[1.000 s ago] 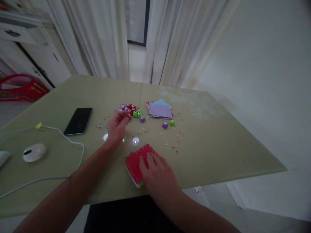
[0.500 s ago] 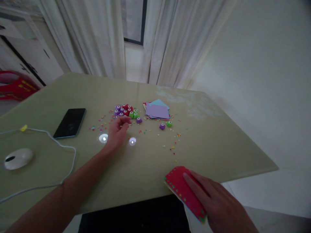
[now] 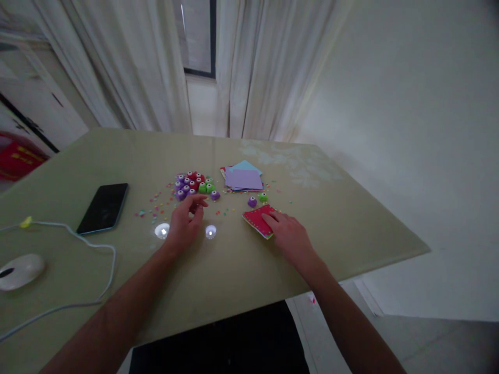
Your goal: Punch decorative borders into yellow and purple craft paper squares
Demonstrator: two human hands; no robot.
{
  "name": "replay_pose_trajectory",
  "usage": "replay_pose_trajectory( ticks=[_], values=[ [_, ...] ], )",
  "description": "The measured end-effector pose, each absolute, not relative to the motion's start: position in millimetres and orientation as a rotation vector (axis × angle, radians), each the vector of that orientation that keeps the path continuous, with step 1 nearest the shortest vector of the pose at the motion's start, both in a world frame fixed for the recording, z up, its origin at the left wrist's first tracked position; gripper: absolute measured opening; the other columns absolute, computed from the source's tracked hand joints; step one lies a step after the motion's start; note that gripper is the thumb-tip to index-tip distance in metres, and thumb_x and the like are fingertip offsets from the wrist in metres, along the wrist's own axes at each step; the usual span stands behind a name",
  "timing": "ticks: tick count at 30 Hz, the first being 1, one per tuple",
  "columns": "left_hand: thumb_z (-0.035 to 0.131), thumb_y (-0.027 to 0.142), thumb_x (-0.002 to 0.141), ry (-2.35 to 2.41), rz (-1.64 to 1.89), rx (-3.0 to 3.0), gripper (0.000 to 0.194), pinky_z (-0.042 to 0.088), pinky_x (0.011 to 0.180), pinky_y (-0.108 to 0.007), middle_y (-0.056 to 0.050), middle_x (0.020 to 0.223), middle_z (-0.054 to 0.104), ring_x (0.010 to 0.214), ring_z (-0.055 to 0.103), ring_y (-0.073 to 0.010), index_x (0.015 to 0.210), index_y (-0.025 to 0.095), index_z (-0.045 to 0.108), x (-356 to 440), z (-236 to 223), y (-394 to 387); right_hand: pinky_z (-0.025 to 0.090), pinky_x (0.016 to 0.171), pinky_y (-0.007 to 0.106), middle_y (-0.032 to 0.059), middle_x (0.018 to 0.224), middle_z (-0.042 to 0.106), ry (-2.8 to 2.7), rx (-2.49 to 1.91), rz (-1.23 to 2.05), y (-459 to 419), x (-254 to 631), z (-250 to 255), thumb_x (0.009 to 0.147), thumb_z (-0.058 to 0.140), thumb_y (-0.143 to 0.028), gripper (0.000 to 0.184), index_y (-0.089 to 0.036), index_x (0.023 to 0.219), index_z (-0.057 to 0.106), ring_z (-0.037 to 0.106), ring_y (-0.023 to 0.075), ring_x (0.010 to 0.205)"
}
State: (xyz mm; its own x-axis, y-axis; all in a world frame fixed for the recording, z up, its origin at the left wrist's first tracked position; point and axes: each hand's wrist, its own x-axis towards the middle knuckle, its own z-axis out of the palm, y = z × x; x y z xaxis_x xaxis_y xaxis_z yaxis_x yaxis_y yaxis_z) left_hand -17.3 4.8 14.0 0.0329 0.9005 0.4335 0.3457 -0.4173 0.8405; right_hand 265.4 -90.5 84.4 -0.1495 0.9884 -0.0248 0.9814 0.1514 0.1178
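Note:
My right hand point(image 3: 291, 236) grips a red paper card point(image 3: 260, 218) with coloured dots along its edges; paler layers show beneath it. It is low over the table, just in front of a purple one-eyed toy point(image 3: 252, 201) and a green one-eyed toy point(image 3: 263, 197). My left hand point(image 3: 186, 219) rests on the table with loosely curled fingers, thumb apart, and nothing visible in them. Just beyond its fingertips sits a cluster of purple, red and green one-eyed toys point(image 3: 193, 183). Another purple toy point(image 3: 214, 195) stands at the cluster's right.
Coloured paper cards point(image 3: 244, 179) lie stacked behind the toys, and tiny confetti bits point(image 3: 156, 208) are scattered around. To the left are a black tablet point(image 3: 104, 208), a white mouse point(image 3: 21, 271) and a white cable point(image 3: 111, 275). The table's front edge point(image 3: 218, 321) is near my lap.
My right hand has carried the red card from the table's front edge forward, to near the two separate toys. My left hand stays by the cluster. The view has shifted slightly.

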Motion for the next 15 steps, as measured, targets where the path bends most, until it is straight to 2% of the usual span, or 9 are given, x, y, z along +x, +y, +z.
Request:
replay_pose_trajectory(
  ticks=[5, 10, 12, 15],
  values=[
    [0.058, 0.026, 0.094, 1.235, 1.354, 1.893, 0.031, 0.051, 0.071, -0.032, -0.005, 0.102, 0.074, 0.077, 0.063, -0.0201, 0.123, 0.023, 0.067, -13.1, 13.5, 4.2, 0.060, 0.099, 0.044, 0.0144, 0.134, 0.076, 2.487, 1.827, 0.180, -143.7, 254.0, 118.1, 0.101, 0.057, -0.003, 0.040, -0.021, 0.133, 0.073, 0.074, 0.0292, 0.116],
    [0.060, 0.025, 0.091, 1.145, 1.262, 1.993, 0.037, 0.054, 0.077, -0.033, -0.005, 0.106, 0.074, 0.078, 0.063, -0.0194, 0.128, 0.024, 0.067, -3.3, 12.9, -1.1, 0.061, 0.094, 0.045, 0.0132, 0.122, 0.080, 2.364, 1.797, 0.002, -149.1, 242.7, 97.4, 0.101, 0.059, -0.005, 0.032, -0.021, 0.123, 0.076, 0.076, 0.0307, 0.111],
    [0.059, 0.024, 0.093, 1.113, 1.230, 2.018, 0.036, 0.055, 0.077, -0.033, -0.005, 0.105, 0.074, 0.076, 0.064, -0.0190, 0.128, 0.024, 0.067, -1.3, 13.1, -4.1, 0.061, 0.096, 0.045, 0.0141, 0.129, 0.078, 2.360, 1.839, -0.052, -127.1, 238.1, 78.0, 0.103, 0.054, -0.006, 0.039, -0.021, 0.134, 0.073, 0.074, 0.0307, 0.116],
    [0.058, 0.024, 0.095, 1.088, 1.205, 2.037, 0.037, 0.056, 0.075, -0.032, -0.005, 0.107, 0.074, 0.076, 0.064, -0.0189, 0.131, 0.024, 0.065, -2.6, 13.7, -7.5, 0.054, 0.110, 0.044, 0.0146, 0.149, 0.068, 2.467, 1.916, -0.059, -93.2, 232.4, 58.8, 0.103, 0.050, -0.004, 0.052, -0.020, 0.151, 0.063, 0.068, 0.0292, 0.131]
  ],
)
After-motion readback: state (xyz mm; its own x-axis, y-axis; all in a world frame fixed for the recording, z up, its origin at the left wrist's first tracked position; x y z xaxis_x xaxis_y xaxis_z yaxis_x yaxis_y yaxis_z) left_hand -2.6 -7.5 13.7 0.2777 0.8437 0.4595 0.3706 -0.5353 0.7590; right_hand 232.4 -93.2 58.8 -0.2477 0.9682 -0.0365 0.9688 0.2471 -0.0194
